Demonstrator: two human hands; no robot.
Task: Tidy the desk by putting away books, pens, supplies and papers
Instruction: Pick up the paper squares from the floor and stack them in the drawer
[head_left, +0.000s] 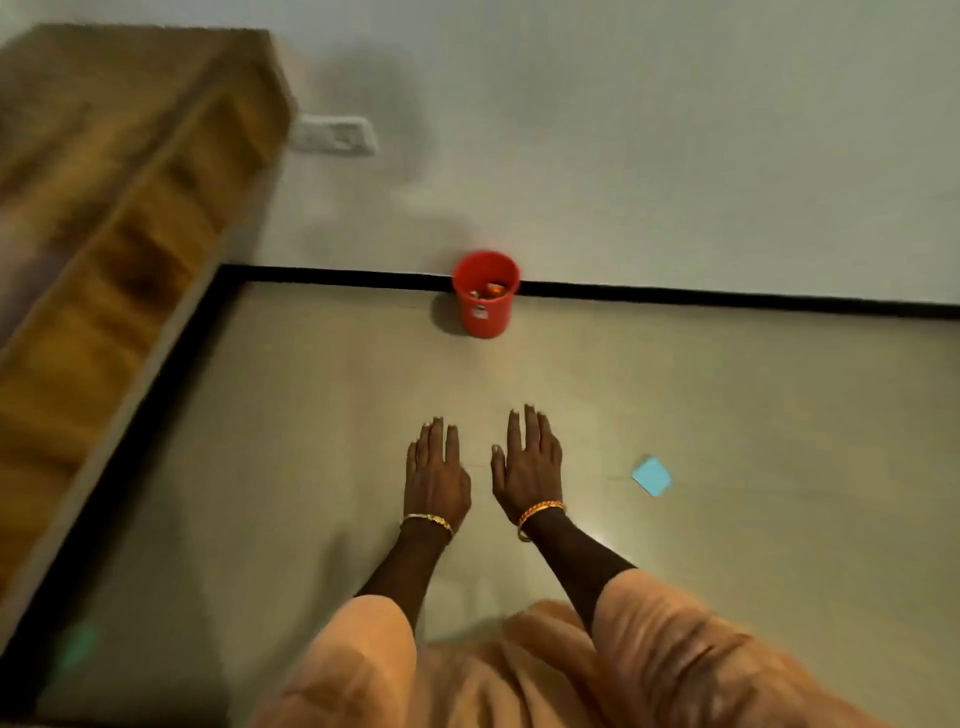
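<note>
Both hands (480, 470) (fingers straight) hover near a red bin (485, 293).

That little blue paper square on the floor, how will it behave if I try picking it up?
The blue paper square looks thin and flat, so it is probably very light and floppy. Lying flush on the smooth floor, it may slide rather than lift; pinching an edge likely works best.

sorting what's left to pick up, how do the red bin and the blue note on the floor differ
The red bin stands upright against the black skirting at the wall; the blue paper note lies flat out on the open floor, beside the right hand.
The bin is a round, tapered container holding some scraps; the note is a thin square sheet holding nothing.
The bin looks larger than the note.
Both rest on the floor, and neither hand touches them.
</note>
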